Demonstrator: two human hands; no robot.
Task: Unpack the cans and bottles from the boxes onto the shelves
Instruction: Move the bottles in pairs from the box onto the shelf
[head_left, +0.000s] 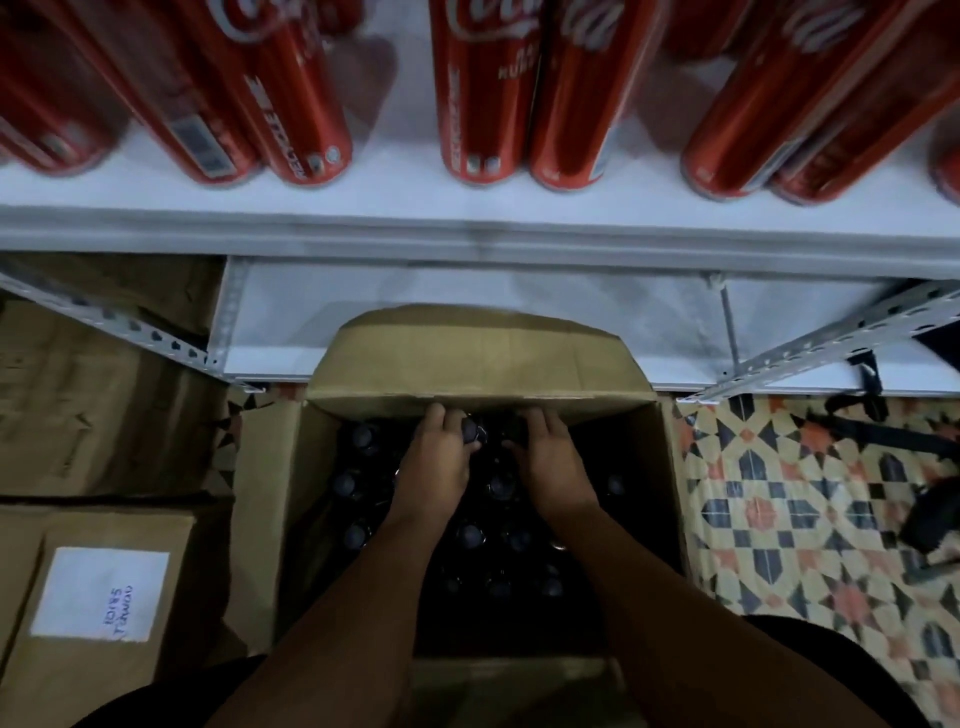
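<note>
From the head camera, an open cardboard box (270, 519) sits on the floor at the centre of the view, its far flap (478, 364) standing up at 12 o'clock against the lowest white shelf (519, 306). Inside the box stand dark bottles (358, 535) packed close together, their round caps showing dimly.

Both hands reach down into the far end of the box, just below the flap. The left hand (436, 462) has its fingers (434, 418) curled round the top of a bottle, whose dark cap (471, 430) shows at the hand's 3 o'clock side. The right hand (553, 462) lies just beside it, its fingers (540, 418) curled over the top of another dark bottle; the grip itself is too dim to see in detail. The two hands are near each other but not touching.

At 12 o'clock, above the box, a white shelf (467, 228) carries upright red Coca-Cola cans (483, 93) in small groups, with bare gaps between the groups.

At 9 o'clock lie closed cardboard boxes (93, 389); the nearest, at 8 o'clock, bears a white label (98, 592) with handwriting too small to read. Perforated metal shelf struts (831, 343) run at 2 o'clock and 10 o'clock. At 3 o'clock the patterned tile floor (779, 519) shows, with a dark object (930, 514) on it that cannot be identified.
</note>
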